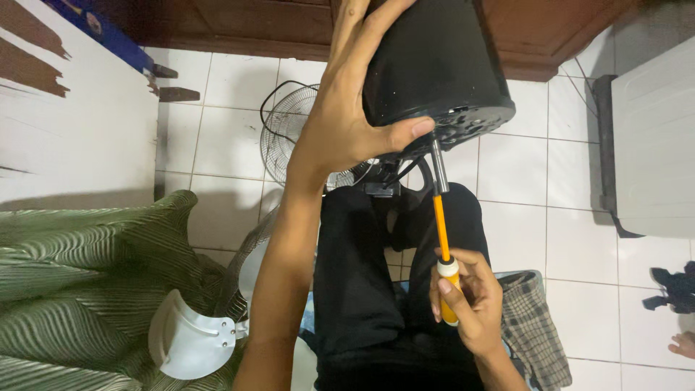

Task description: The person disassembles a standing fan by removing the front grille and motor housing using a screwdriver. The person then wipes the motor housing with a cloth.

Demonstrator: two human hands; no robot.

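Note:
My left hand (347, 108) grips a black cylindrical fan motor housing (434, 65), held up above my lap with its vented underside facing down. My right hand (467, 297) holds a screwdriver (441, 232) with a yellow and white handle; its metal shaft points up into the housing's underside near my left thumb. Black cables hang from the housing toward my black trousers (362, 289).
A wire fan grille (286, 130) lies on the white tiled floor (536, 232). A white fan blade (190, 340) rests at the lower left by a green striped cloth (79, 282). A checked cloth (536, 326) lies at my right. A white appliance (651, 137) stands at the right.

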